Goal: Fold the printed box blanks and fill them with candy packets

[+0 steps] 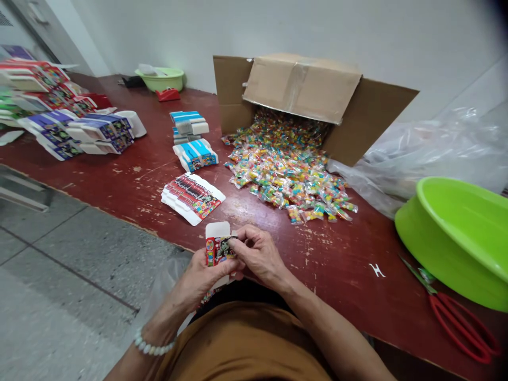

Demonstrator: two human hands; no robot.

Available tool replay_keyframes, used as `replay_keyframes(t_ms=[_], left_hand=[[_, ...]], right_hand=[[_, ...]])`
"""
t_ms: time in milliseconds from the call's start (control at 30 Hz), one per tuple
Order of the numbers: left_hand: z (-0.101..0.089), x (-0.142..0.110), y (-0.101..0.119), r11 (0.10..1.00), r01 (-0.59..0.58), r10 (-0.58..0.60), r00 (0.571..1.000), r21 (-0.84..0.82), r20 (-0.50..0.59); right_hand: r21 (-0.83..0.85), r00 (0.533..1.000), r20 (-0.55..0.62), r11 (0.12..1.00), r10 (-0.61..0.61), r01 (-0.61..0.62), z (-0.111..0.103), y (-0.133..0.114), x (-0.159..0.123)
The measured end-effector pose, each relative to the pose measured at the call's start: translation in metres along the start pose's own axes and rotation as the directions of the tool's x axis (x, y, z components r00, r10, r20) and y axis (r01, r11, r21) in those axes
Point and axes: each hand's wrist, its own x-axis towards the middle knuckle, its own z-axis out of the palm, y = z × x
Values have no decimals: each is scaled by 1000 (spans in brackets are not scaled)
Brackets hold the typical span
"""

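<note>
A small printed candy box (215, 248), red with a dark picture and a raised white end flap, is between my hands at the table's front edge. My left hand (206, 272) grips it from the left and below, thumb across its lower front. Closed on the box's right upper edge is my right hand (257, 254), with thumb and fingers pinched together. Just beyond lies a fanned stack of flat red candy boxes (194, 198). Farther back, a heap of small candy packets (289, 174) spills from a cardboard box (301, 87) lying on its side.
Blue box bundles (198, 154) sit left of the heap; purple and red bundles (99, 129) are farther left. A green basin (436, 233), red-handled scissors (456, 323), a white paper scrap (377, 270) and plastic sheeting (432, 148) lie right. Behind are a pale green bowl (164, 81) and red tape dispenser (168, 94).
</note>
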Motion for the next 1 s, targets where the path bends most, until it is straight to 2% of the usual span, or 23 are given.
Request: replay_keyframes(t_ms=[133, 267, 333, 467, 567, 667, 833, 1000], left_hand=[[3, 1, -10, 998, -4, 0, 998, -58, -63], [3, -1, -4, 997, -65, 59, 986, -38, -159], [3, -3, 2, 988, -154, 146, 964, -17, -222], [5, -8, 6, 952, -294, 305, 893, 84, -330], [5, -10, 3, 944, -306, 330, 884, 123, -331], [0, -9, 1, 953, -287, 303, 905, 98, -299], [-10, -2, 4, 977, -200, 210, 961, 74, -181], [-18, 10, 8, 947, -275, 301, 940, 168, -160]], right_hand=[[-92, 997, -7, 993, -71, 70, 2, 1, 1], [-128, 967, -161, 976, -196, 177, 3, 1, 4], [-144, 961, -200, 976, -191, 164, 2, 0, 6], [-148, 959, -172, 969, -223, 199, 2, 0, 8], [-52, 962, -131, 971, -239, 234, 4, 5, 8], [41, 969, -79, 970, -234, 238, 3, 11, 8], [-42, 980, -28, 980, -197, 196, -10, 3, 12], [-19, 992, 42, 992, -122, 123, -19, -6, 28]])
